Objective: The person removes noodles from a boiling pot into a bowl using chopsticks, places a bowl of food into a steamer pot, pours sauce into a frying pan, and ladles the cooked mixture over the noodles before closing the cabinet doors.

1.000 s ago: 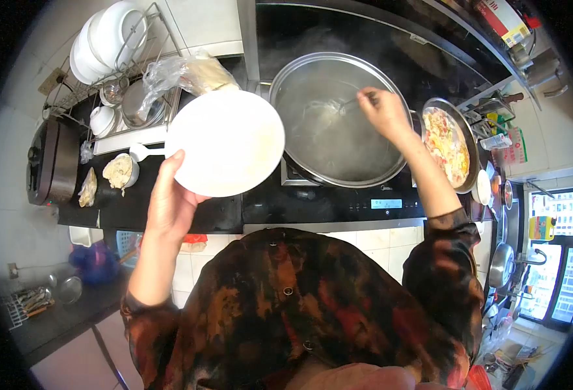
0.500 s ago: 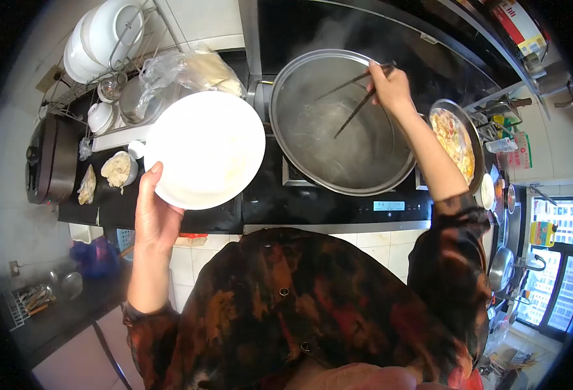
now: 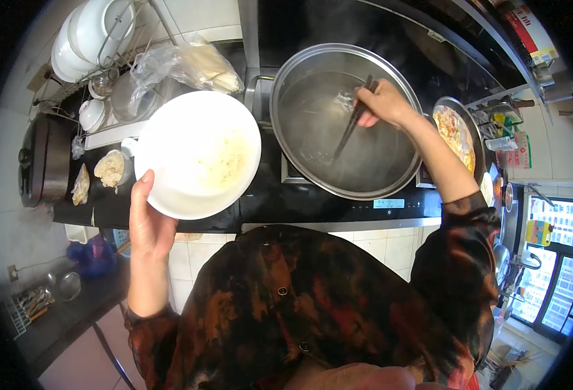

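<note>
In the head view, my left hand (image 3: 150,218) holds a white bowl (image 3: 199,155) by its lower left edge, thumb over the rim. Some pale yellowish residue shows inside the bowl. My right hand (image 3: 385,104) is closed round dark chopsticks (image 3: 351,127), which point down into a large steel pot (image 3: 299,175) on the stove. Steaming, cloudy liquid fills part of the pot, with a small patch of pale bubbles or strands near the chopsticks. The bowl is just left of the pot, apart from its rim.
Right of the pot stands a pan of red and yellow food (image 3: 455,133). Beyond the bowl lies a plastic bag (image 3: 202,65). A cup of pale paste (image 3: 112,169), a dark cooker (image 3: 46,159) and a dish rack with white bowls (image 3: 101,32) are at the left.
My right hand has brought the chopsticks, spread apart half a second ago, close together and lower over the pot. The white bowl has shifted left and down from the pot.
</note>
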`<state>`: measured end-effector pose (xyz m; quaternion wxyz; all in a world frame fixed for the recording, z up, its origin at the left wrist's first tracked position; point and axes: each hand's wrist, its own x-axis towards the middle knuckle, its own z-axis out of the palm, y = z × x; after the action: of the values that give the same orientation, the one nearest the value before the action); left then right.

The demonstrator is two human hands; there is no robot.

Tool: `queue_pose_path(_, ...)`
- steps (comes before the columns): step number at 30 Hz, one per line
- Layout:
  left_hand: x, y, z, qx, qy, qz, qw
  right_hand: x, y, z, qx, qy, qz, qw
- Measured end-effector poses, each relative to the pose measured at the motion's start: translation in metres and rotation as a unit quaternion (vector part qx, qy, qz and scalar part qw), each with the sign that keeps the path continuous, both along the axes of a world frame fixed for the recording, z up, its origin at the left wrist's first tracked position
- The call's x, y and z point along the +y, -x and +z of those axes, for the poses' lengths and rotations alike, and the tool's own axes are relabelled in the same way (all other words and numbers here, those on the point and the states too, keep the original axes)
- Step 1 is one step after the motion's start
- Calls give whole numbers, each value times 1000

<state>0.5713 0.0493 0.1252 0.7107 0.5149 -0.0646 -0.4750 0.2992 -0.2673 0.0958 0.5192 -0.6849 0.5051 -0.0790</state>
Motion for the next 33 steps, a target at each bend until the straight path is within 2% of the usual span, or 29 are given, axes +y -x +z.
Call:
queue_pose_path(2, 1, 0, 1, 29, 15, -3, 999, -6, 16, 9, 11, 30, 39, 999)
queue_pose_path(6, -3, 2, 1, 23, 7, -14, 1000, -19, 34, 7, 21, 107, 40, 993)
queue_pose_path(7, -4, 2, 0, 20, 4, -15, 1000, -14, 32, 6, 24, 118, 6, 993)
queue_pose_path(10, -7, 5, 1, 20, 1, -19, 1000, -22, 34, -15, 26, 101, 41, 994)
queue_pose_path(11, -8, 6, 1, 22, 0, -17, 1000, -16, 31, -11, 35, 56, 40, 997)
queue_pose_path(14, -6, 3, -2, 11, 4, -20, 1000, -16, 27, -33, 31, 41, 27, 998)
queue_pose_path(22, 0, 2, -2, -8, -13, -4, 1000, -7, 33, 0, -45, -8, 23, 999)
queue_pose_path(30, 12, 6, -7, 3, -11, -4, 1000, -4, 80, 33, -178, -5, -79, 981)
queue_pose_path(33, 15, 9, -8, 17, -18, -9, 1000, 3, 99, 46, -251, 25, -130, 959)
